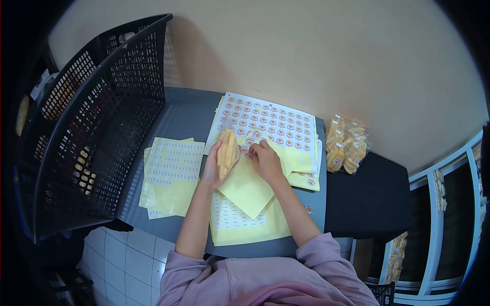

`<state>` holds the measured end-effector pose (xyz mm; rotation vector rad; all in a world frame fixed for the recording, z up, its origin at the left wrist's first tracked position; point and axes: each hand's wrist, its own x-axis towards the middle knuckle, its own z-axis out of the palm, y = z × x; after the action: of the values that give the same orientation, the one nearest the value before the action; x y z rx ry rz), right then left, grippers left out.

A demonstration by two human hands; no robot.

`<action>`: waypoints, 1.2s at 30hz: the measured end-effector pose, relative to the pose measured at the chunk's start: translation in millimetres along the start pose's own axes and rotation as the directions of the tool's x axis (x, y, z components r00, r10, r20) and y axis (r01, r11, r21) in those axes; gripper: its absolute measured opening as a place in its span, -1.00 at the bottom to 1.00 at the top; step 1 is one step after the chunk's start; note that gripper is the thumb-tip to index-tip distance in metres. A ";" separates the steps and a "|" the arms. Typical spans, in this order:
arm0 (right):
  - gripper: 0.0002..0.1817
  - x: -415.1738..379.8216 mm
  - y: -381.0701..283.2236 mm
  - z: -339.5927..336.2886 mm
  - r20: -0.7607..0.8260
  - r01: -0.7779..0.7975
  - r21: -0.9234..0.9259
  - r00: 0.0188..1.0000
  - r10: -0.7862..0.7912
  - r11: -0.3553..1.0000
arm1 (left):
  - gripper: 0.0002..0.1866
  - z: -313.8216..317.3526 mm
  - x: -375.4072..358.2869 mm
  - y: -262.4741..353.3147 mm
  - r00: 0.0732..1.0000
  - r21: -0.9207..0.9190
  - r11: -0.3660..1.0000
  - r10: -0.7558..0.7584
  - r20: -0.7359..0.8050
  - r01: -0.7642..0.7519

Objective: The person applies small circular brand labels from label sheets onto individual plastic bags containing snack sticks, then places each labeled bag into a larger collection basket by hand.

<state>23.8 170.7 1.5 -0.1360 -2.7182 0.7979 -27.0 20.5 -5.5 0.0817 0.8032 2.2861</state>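
Note:
My left hand (pixel 211 166) is wrapped around a clear plastic bag (pixel 227 155) of long pale-yellow chips, tilted nearly upright, its clear top end pointing away from me. Just right of the bag, my right hand (pixel 264 159) has thumb and fingers pinched together over a mostly bare yellow sticker backing sheet (pixel 249 191). A few round stickers (pixel 255 135) remain near that sheet's far end, close to my fingertips. Whether a sticker is between the fingers is hidden. Underneath lies a large white sheet of round orange-and-red stickers (pixel 286 122).
Small label sheets (pixel 176 158) lie to the left, and another label sheet (pixel 240 219) nearer me on the grey table (pixel 191 104). A tall black plastic basket (pixel 102 112) stands at left. Filled chip bags (pixel 347 144) rest on the black-covered surface (pixel 367 199) at right. One loose sticker (pixel 308 209) sits near the table's right edge.

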 end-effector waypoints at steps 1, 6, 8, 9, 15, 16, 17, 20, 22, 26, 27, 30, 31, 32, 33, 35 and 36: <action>-0.97 -1.0 0.0 1.0 -0.028 0.007 -0.001 1.000 -0.007 1.000 | -0.37 1.9 -1.1 0.0 1.000 0.023 1.000 -0.013 -0.015 0.014; -0.93 -4.5 4.8 0.9 -0.039 0.034 0.100 0.999 -0.030 0.994 | -0.40 11.8 -6.7 2.1 0.998 0.055 0.998 -0.041 -0.054 0.044; -0.92 -6.7 4.5 -2.2 -0.032 0.034 0.127 0.999 -0.030 0.991 | -0.40 10.9 -7.6 3.4 0.996 0.044 0.997 -0.057 -0.064 0.060; -0.89 -7.8 5.0 -4.1 -0.017 0.039 0.155 0.999 -0.036 0.987 | -0.40 9.4 -6.9 3.1 0.996 0.044 0.997 -0.057 -0.064 0.060; -0.88 -11.1 13.8 -12.0 0.088 -0.009 0.313 0.996 -0.020 0.950 | -0.42 8.6 -5.9 1.8 0.998 0.024 0.998 -0.059 -0.037 0.060; -0.88 -10.9 14.0 -13.4 0.102 -0.006 0.331 0.994 -0.029 0.943 | -0.42 8.6 -5.8 1.3 0.999 0.055 0.997 -0.046 -0.027 0.048; -0.88 -10.9 14.2 -15.2 0.099 -0.005 0.331 0.995 -0.030 0.943 | -0.43 8.9 -6.0 1.3 0.999 0.086 0.996 -0.033 -0.016 0.034; -0.92 -10.9 13.7 -22.3 0.168 -0.003 0.256 0.985 -0.041 0.967 | -0.48 20.6 -12.7 4.0 0.993 0.223 0.969 -0.089 -0.071 0.103; -0.92 -10.9 21.5 -21.3 0.169 -0.088 0.432 0.985 0.015 0.898 | -0.49 15.8 -10.5 -0.4 0.991 0.250 0.959 -0.121 -0.055 0.131; -0.93 -15.3 24.3 -33.0 -0.047 -0.097 0.605 0.986 0.157 0.790 | -0.54 26.5 -7.3 -11.2 0.994 0.534 0.845 0.052 -0.093 0.006; -0.93 -15.0 24.1 -39.2 -0.058 -0.090 0.605 0.986 0.157 0.791 | -0.54 31.7 -8.0 -9.2 0.995 0.539 0.843 0.053 -0.084 0.001; -0.91 -25.5 12.6 -68.1 -0.185 -0.029 0.780 0.944 0.275 0.626 | -0.55 39.5 -12.0 -9.7 0.984 0.730 0.666 0.166 0.057 -0.155; -0.91 -30.0 5.4 -78.1 -0.183 -0.035 0.780 0.942 0.281 0.625 | -0.55 44.1 -14.5 -9.7 0.986 0.730 0.667 0.160 0.055 -0.149; -0.91 -33.6 0.0 -85.7 -0.150 0.007 0.773 0.973 0.172 0.635 | -0.52 50.8 -19.1 -7.9 0.986 0.742 0.653 0.152 0.072 -0.155; -0.92 -36.4 -7.3 -94.1 -0.119 0.053 0.767 0.991 0.061 0.639 | -0.49 58.7 -24.1 -5.7 0.985 0.754 0.636 0.143 0.093 -0.163; -0.93 -41.3 -28.3 -113.2 -0.117 0.088 0.660 0.993 -0.013 0.747 | -0.48 75.2 -37.1 -4.8 0.986 0.766 0.625 0.150 0.074 -0.152; -0.92 -42.8 -35.9 -118.6 -0.091 0.128 0.586 0.992 -0.092 0.800 | -0.47 79.2 -40.9 -5.1 0.985 0.774 0.617 0.164 0.051 -0.143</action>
<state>101.5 193.8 104.5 0.1379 -2.2619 1.5291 28.4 38.9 62.0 0.5370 1.8216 1.9084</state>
